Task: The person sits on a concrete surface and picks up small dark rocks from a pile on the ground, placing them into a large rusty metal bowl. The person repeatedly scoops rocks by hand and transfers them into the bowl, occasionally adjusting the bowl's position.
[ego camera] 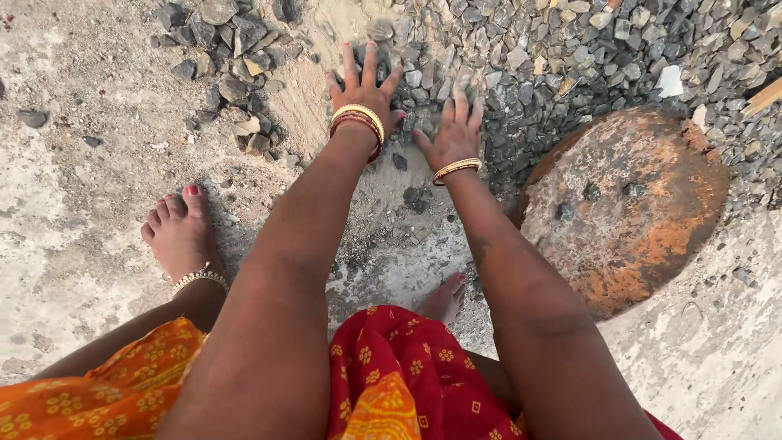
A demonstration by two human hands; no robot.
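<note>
On jagged grey gravel (521,57), splayed hands (365,85)

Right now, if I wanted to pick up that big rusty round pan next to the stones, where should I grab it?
Probably by the rim of the rusty pan, on the near lower edge, where bare concrete ground leaves room for fingers. The far edge butts against the gravel pile. It is wide and shallow, so two hands on opposite sides would likely hold it steadier. The left hand and right hand lie spread on the gravel.
</note>
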